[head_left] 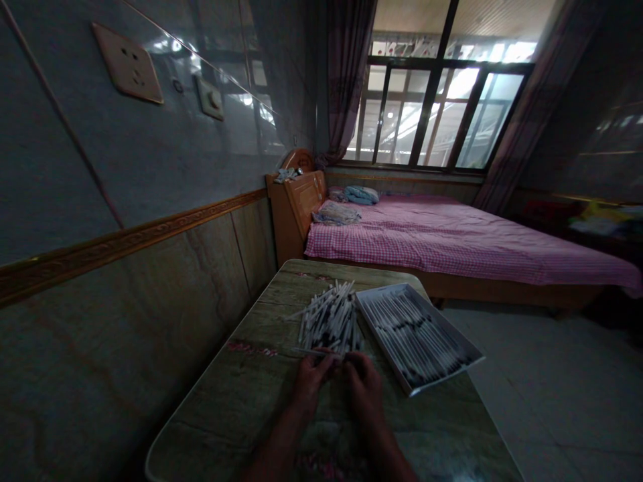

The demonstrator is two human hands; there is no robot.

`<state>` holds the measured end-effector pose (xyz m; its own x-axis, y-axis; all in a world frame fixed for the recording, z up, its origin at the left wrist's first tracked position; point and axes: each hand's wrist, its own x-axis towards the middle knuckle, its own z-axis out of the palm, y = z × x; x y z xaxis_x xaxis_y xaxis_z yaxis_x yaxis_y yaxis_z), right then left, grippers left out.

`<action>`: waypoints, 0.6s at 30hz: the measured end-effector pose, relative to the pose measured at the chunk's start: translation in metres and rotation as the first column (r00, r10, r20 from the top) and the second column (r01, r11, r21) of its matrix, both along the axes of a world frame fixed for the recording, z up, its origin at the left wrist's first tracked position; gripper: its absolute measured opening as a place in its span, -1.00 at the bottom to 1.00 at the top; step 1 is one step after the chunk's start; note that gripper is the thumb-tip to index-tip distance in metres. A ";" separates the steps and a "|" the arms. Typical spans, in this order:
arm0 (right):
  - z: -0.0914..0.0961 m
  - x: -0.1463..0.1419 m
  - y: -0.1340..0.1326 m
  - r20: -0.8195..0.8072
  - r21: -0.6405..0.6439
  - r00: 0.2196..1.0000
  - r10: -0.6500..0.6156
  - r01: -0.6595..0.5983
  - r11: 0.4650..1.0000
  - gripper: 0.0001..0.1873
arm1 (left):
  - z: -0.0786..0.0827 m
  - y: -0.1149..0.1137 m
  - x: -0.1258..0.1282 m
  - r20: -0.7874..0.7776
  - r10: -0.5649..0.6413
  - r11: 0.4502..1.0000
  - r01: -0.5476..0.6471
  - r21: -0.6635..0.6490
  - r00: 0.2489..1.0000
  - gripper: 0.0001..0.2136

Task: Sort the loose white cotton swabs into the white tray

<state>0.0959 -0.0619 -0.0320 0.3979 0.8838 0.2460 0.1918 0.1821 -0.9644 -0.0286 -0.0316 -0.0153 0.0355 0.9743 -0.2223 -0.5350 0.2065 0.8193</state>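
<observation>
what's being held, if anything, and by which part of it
The left hand apparently holds a pale stick away from its free left end; exact spot unclear, as is any hold by the right hand.

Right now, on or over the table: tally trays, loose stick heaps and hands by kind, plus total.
Shallow tray of rowed sticks: 1
Heap of loose sticks: 1
Hands, left hand and right hand: 2
Total: 4, counting the heap as one; its pieces overlap too much to count singly.
</observation>
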 end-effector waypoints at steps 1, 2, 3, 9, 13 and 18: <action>-0.001 0.000 0.000 -0.031 -0.005 1.000 0.003 -0.004 1.000 -0.76 | 0.001 -0.001 0.001 -0.005 -0.002 1.000 0.002 0.001 1.000 -0.55; -0.001 0.001 0.000 -0.058 -0.008 0.998 0.005 -0.006 1.000 -0.76 | 0.002 -0.002 0.002 -0.010 -0.004 1.000 0.004 0.001 1.000 -0.56; -0.001 0.001 0.001 -0.079 -0.007 0.997 0.007 -0.008 1.000 -0.76 | 0.003 -0.002 0.002 -0.013 -0.008 1.000 0.008 0.000 1.000 -0.56; 0.002 0.001 0.000 -0.084 0.017 0.995 0.045 -0.044 0.999 -0.76 | 0.006 -0.003 0.001 -0.006 -0.024 1.000 0.024 -0.010 1.000 -0.55; 0.005 0.000 -0.001 -0.083 -0.007 0.996 0.038 -0.039 0.999 -0.76 | 0.002 -0.002 0.000 -0.029 -0.039 0.999 0.040 0.008 0.999 -0.58; 0.008 0.000 -0.003 -0.070 -0.019 0.997 0.036 -0.038 0.999 -0.76 | 0.001 -0.001 0.002 -0.069 -0.043 0.998 0.046 0.040 0.997 -0.58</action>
<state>0.0959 -0.0648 -0.0244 0.3803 0.9029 0.2004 0.1177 0.1677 -0.9788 -0.0265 -0.0329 -0.0142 0.0655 0.9806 -0.1847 -0.4684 0.1936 0.8620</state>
